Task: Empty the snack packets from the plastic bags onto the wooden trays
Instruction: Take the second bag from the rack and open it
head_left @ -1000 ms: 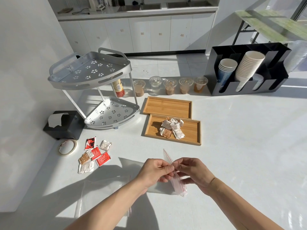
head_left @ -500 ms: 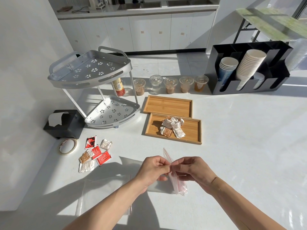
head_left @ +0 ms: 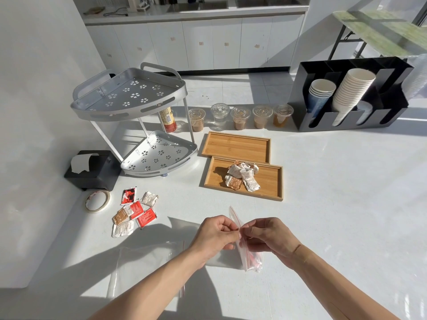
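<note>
Left hand [head_left: 216, 235] and right hand [head_left: 269, 237] pinching the red-striped mouth of a clear plastic bag [head_left: 246, 252], held low over the tabletop [head_left: 335, 204], well short of the trays. Packets bunched at the bag's bottom. Near tray [head_left: 272, 195] already carrying a heap; far tray [head_left: 235, 145] bare. Risks: a sudden tear at the seal, spilling packets onto the tabletop to join the loose packets [head_left: 134, 212] lying at left; slippery film escaping the pinch.

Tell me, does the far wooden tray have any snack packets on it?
No, the far wooden tray is bare; the packets lie on the near tray.
</note>
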`<act>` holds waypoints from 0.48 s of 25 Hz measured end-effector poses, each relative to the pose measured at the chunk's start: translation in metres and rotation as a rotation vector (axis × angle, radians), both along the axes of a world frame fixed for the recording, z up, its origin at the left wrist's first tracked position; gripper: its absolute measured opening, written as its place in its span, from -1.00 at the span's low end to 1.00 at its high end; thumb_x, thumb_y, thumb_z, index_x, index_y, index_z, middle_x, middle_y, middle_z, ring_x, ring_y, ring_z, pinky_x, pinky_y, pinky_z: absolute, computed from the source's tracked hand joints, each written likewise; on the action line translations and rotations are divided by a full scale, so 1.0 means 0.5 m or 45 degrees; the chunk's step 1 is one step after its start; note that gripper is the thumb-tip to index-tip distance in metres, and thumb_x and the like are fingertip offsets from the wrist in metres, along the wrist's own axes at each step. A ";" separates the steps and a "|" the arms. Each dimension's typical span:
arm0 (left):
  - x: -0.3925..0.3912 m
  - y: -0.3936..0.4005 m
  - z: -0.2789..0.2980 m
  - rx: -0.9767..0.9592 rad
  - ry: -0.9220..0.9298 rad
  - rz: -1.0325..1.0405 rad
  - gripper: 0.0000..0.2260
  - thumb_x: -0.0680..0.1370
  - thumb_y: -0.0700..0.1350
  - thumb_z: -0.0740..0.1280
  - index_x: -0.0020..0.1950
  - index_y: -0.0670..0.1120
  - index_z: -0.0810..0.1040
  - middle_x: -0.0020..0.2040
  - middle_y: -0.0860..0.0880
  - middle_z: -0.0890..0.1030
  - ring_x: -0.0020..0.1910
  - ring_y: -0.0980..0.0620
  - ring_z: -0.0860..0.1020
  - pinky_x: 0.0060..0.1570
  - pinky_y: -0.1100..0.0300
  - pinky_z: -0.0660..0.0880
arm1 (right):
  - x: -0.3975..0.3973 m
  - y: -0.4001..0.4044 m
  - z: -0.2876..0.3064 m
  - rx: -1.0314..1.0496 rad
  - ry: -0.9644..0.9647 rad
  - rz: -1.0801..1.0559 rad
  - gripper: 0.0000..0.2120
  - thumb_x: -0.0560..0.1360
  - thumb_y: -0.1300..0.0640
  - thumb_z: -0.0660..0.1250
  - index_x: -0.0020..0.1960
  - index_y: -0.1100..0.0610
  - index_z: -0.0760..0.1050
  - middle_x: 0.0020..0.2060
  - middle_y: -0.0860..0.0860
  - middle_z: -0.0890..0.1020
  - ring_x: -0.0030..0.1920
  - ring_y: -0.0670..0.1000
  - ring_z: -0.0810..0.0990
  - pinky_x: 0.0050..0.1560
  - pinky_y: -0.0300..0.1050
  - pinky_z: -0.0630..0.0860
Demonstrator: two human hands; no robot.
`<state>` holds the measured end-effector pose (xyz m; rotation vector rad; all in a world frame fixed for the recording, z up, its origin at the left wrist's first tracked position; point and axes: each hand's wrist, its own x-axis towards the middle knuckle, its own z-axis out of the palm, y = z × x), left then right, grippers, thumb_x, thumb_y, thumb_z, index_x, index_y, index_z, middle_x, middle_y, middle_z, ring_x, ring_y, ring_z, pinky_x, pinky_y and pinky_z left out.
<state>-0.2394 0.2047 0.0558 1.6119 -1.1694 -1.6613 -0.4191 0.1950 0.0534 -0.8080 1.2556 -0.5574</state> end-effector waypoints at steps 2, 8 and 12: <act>0.002 -0.001 0.000 -0.002 0.001 -0.003 -0.91 0.42 -0.26 0.45 -0.12 -0.14 0.61 -0.22 -0.07 0.64 -0.32 0.10 0.59 -0.27 0.28 0.55 | 0.003 -0.002 0.004 0.001 0.021 0.022 -0.83 0.50 0.20 0.41 -0.03 0.30 0.67 -0.15 0.21 0.74 -0.17 0.13 0.72 -0.13 -0.07 0.65; 0.001 -0.001 0.000 -0.019 -0.004 0.005 -0.91 0.42 -0.24 0.47 -0.11 -0.16 0.61 -0.27 -0.05 0.61 -0.30 0.09 0.58 -0.21 0.25 0.58 | 0.005 -0.002 0.004 -0.019 0.054 0.024 -0.86 0.48 0.21 0.44 -0.07 0.30 0.67 -0.19 0.21 0.73 -0.21 0.10 0.70 -0.13 -0.06 0.64; 0.004 0.000 0.004 0.003 0.015 -0.029 -0.77 0.38 -0.09 0.55 -0.08 -0.17 0.62 -0.27 -0.04 0.60 -0.25 0.10 0.60 -0.20 0.16 0.62 | -0.001 0.000 0.004 -0.049 0.023 0.072 -0.88 0.53 0.25 0.38 -0.05 0.29 0.65 -0.20 0.19 0.72 -0.20 0.08 0.68 -0.19 -0.12 0.62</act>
